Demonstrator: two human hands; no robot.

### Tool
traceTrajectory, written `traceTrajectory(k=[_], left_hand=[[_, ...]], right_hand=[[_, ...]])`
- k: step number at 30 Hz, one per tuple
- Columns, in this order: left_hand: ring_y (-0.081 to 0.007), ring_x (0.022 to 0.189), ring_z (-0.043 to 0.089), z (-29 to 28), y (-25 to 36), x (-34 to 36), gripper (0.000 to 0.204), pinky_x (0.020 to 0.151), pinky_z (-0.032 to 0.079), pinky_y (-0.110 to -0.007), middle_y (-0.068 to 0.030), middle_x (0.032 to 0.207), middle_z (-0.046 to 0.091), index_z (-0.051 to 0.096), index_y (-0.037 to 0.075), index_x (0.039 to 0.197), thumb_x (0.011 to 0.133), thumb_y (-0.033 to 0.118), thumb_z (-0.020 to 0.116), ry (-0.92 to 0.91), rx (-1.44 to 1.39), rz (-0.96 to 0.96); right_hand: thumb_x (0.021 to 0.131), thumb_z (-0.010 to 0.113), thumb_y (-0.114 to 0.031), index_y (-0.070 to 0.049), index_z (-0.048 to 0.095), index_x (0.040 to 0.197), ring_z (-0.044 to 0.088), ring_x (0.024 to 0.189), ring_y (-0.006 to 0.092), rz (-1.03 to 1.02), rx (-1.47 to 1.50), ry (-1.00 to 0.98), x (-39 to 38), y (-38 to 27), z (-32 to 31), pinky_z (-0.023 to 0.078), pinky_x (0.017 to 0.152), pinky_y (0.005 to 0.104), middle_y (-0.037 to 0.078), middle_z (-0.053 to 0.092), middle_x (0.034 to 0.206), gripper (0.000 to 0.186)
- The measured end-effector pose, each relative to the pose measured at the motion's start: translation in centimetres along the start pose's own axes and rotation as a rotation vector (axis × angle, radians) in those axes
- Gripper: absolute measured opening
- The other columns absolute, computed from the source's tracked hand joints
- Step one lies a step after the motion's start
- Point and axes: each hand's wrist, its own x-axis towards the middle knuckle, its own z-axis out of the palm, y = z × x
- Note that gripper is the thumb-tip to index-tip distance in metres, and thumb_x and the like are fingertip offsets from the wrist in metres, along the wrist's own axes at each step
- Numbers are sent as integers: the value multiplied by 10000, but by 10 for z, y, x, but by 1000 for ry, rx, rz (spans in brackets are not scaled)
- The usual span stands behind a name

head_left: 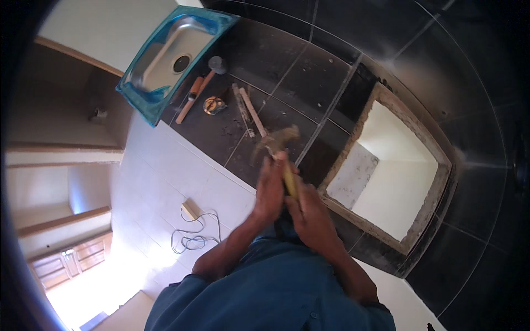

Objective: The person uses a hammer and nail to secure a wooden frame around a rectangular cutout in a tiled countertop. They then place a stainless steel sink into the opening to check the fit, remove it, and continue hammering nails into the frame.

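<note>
A claw hammer (pixel 289 179) with a yellow handle is upright between my hands, its metal head above them and smeared by motion. My left hand (pixel 270 190) is closed against the handle just below the head. Lower down, my right hand (pixel 312 215) closes on the handle from the other side; its fingers are partly blurred. Just beyond the hammer head, a pale wooden stick (pixel 252 110) and a rougher, dirt-covered strip (pixel 243 110) lie on the dark tiled countertop (pixel 287 66).
A rectangular cut-out with a rough rim (pixel 345 144) opens through the countertop at right. A steel sink with blue film (pixel 165 55) sits at far left. Near it lie a mallet (pixel 217 65), an orange-handled tool (pixel 195 88) and a round yellowish item (pixel 213 105). An extension cord (pixel 189 212) lies on the floor.
</note>
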Motion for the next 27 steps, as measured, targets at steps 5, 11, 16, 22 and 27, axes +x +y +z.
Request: traceTrajectory(k=[5,11,16,22,27], left_hand=[[-168,705,575,-90,-10,71,384,648,471,-336,-70,853,592,541,67,1056,1060,446,478,88,163,52],[-310,845,652,-105,-25,167,388,745,513,-443,-182,985,654,499,29,1216,1041,374,530,43,642,338],[-501,1083,616,-65,-42,204,470,888,500,-543,-280,1260,596,429,-3,1388,1017,260,547,100,1113,565],[-510,1221,527,-28,-57,203,543,1003,450,-564,-294,1437,449,374,12,1485,976,106,537,-27,1396,645],[-472,1279,445,-43,-82,218,522,1054,388,-550,-276,1331,480,379,-5,1473,970,62,501,-50,1532,743]], right_hand=[[1029,555,-289,25,444,1432,587,1139,422,-180,-22,-111,52,-10,41,496,955,465,247,537,1224,523],[1018,590,-289,23,482,1395,602,1130,405,-246,-168,18,55,21,42,533,922,463,241,516,1273,502],[1005,606,-287,16,521,1366,544,1230,385,-161,-277,167,37,45,22,473,1015,466,237,515,1295,479],[995,605,-300,-24,574,1315,476,1331,368,-38,-468,518,1,88,-1,400,1102,485,220,507,1394,423],[997,602,-323,-27,656,1195,546,1276,341,197,-725,422,-78,152,-32,400,1109,489,169,609,1306,360]])
